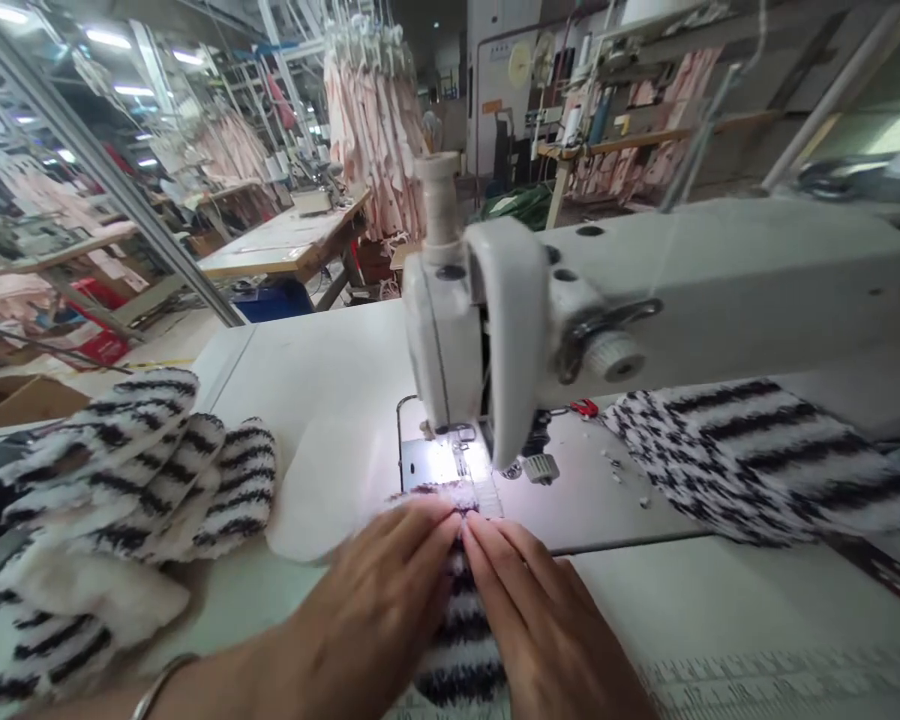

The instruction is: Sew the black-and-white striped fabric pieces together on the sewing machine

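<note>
Head view shows me the left hand [390, 580] and right hand [544, 605] side by side, fingers drawn narrow, tips holding the far part of a striped plush piece [461, 665] just near of the sewing machine's [446, 340] lit needle area. The piece runs nearward between them. A striped pile [154, 470] lies left, a striped stack [787, 455] right.

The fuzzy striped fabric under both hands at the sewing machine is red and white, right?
Not red: the fuzzy striped fabric under the left hand and right hand at the sewing machine is black and white, as the head view shows.
</note>
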`<state>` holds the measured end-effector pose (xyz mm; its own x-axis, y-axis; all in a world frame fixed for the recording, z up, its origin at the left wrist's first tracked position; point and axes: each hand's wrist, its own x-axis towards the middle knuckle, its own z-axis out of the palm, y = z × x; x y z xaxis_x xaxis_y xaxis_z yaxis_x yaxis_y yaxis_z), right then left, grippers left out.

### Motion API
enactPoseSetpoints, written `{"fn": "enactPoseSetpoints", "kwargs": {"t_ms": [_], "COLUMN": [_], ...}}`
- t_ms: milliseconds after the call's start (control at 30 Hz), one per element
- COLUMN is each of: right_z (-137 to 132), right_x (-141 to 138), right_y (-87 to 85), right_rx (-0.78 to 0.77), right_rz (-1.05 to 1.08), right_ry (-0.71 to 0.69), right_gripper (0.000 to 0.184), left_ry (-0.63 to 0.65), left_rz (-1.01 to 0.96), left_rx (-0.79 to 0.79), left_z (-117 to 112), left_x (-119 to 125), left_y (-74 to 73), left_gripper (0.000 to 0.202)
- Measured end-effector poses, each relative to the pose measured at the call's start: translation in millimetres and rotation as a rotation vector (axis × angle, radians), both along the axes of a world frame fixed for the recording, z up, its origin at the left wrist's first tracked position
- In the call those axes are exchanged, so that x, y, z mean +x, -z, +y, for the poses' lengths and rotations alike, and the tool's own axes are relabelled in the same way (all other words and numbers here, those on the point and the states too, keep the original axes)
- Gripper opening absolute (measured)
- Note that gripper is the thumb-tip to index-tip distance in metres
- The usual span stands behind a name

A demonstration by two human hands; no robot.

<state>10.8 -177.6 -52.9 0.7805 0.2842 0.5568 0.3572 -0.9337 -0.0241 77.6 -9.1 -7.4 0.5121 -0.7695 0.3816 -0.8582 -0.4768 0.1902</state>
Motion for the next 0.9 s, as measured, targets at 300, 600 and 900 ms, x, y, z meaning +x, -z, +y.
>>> {"fn": "enactPoseSetpoints", "kwargs": {"t_ms": [300,600,900], "right_z": [15,20,-21], "right_x": [19,20,1], "right_y": [2.3,10.7,-18.2], "right_rx": [-0.039,0.039,0.161], "right_rz": [0.041,0.021,0.14], "right_ry": [0.149,0.2,-0.086], "right_gripper": [0.054,0.059,0.052], "left_ry": [0.039,0.038,0.101], "left_rz": [0.065,0.05,0.179], "left_rx": [0.06,0.067,0.002], "left_z": [2,0,20], "left_x": [22,25,21], "left_y": [8.3,13.2,-21.2], "left_gripper": [0.042,0.041,0.021]}}
